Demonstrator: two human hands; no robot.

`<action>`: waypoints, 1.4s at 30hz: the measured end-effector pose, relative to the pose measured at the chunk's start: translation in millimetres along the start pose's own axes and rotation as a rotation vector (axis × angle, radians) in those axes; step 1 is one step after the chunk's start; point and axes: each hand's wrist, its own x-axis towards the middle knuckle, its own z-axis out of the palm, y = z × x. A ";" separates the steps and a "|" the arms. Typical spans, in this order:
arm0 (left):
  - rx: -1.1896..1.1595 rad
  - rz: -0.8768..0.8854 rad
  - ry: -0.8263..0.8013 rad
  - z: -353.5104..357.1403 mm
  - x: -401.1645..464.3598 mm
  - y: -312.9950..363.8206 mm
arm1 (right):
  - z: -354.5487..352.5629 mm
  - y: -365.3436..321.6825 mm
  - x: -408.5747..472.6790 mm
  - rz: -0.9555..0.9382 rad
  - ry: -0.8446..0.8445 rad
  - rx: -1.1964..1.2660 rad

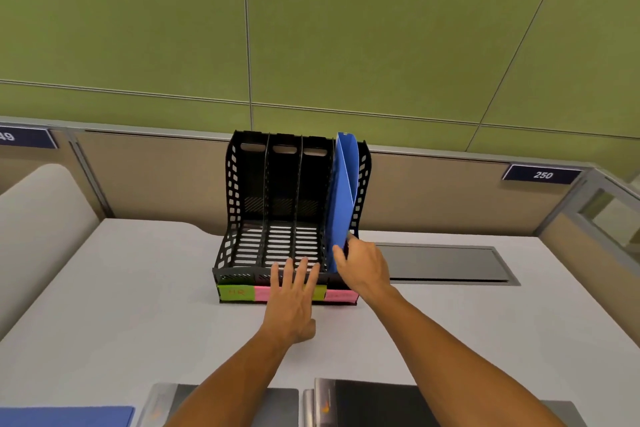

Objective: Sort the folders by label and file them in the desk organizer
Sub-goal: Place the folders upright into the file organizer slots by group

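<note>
Head camera view, looking down at a pale grey tabletop [121, 305] with a black desk organizer [242, 218] standing near its far edge, its back against a low beige partition [156, 177]. Using the organizer as landmark: bare tabletop stretches to its left and in front of it, while to its right a dark recessed panel [446, 263] lies flush in the surface. The organizer has 4 upright slots; the 3 on the left hold nothing, and a blue folder [343, 191] stands in the rightmost slot, its top leaning left. Green and pink sticky labels [239, 293] run along the organizer's front base.

The right hand [363, 267] is at the organizer's front right corner, its grip pinching the blue folder's lower front edge. The left hand [291, 302] lies flat with straight, spread fingers on the organizer's front lip, grasping nothing and covering part of the labels.

Well in front of the organizer, at the near edge, lie another blue folder [65, 416] to the left and 2 dark folders [377, 402], partly hidden by the forearms.
</note>
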 end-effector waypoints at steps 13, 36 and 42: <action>0.036 0.005 -0.102 -9.4 3.1 -2.5 | -43.0 142.5 -182.3 0.272 -0.059 0.532; 0.026 -0.097 -0.209 -4.2 15.7 -0.7 | -93.8 282.6 -422.0 1.288 -0.164 0.104; 0.018 -0.092 -0.194 -7.5 13.6 -1.6 | -99.0 282.5 -425.3 1.454 -0.128 0.111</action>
